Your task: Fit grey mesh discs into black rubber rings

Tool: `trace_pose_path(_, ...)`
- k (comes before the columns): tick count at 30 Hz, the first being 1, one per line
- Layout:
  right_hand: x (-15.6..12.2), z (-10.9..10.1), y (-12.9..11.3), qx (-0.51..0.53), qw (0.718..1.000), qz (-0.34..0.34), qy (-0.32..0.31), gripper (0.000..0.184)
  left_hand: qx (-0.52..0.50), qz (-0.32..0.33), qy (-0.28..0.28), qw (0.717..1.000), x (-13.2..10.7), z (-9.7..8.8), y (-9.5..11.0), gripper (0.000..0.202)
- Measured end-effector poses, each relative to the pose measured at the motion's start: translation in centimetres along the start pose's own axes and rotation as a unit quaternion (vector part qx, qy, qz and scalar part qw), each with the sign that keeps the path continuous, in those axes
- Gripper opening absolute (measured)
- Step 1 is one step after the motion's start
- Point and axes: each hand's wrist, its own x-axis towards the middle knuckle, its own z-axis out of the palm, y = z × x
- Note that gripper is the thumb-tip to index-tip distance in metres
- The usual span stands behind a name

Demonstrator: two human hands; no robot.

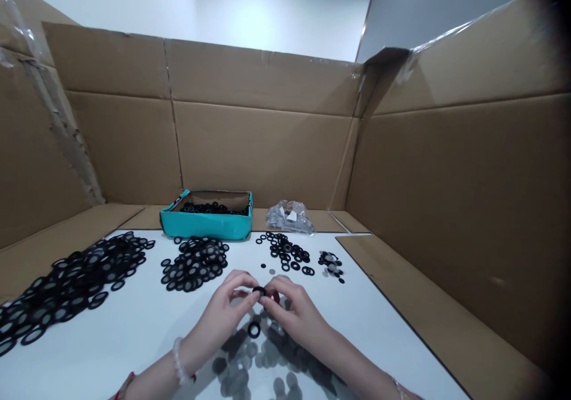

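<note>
Between my two hands, just above the white tabletop, is a small black ring. The thumb and fingers of my left hand pinch its left side. My right hand closes on its right side, fingertips almost meeting those of the left. Another black ring lies flat on the table just below the hands. Under and in front of my wrists, many small grey and dark discs are scattered, partly hidden by my right forearm.
A large heap of black rings spreads along the left, with a smaller ring pile beside it. More rings and small discs lie right of centre. Behind stand a teal box and a clear plastic bag. Cardboard walls enclose the table.
</note>
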Motion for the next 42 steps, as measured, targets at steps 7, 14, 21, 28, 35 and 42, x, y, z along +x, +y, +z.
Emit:
trace_pose_path(7,-0.3,-0.3,-0.7,-0.047,0.999,0.000,-0.012,0.019,0.114,0.036,0.012,0.993,-0.2,-0.4,0.1,0.010)
trace_pose_path(14,-0.2,0.2,-0.3,0.018,1.000,0.019,0.015,0.015,-0.025,-0.057,0.000,0.998,0.2,0.4,-0.1,0.019)
trace_pose_path(21,0.1,-0.2,0.1,0.035,0.999,0.016,-0.021,0.017,0.000,-0.047,0.004,0.999,-0.1,-0.1,0.7,0.018)
trace_pose_path(28,-0.3,0.1,-0.3,0.036,0.999,0.010,-0.004,0.024,0.067,-0.005,0.022,0.998,0.0,-0.3,0.3,0.012)
trace_pose_path(35,-0.2,-0.2,-0.5,0.066,0.997,0.014,-0.020,0.022,-0.032,-0.034,-0.032,0.998,0.2,-0.7,-0.1,0.017)
trace_pose_path(42,-0.1,-0.3,-0.2,0.036,0.997,0.016,-0.066,0.019,-0.024,-0.057,-0.040,0.997,0.3,-0.5,0.3,0.016)
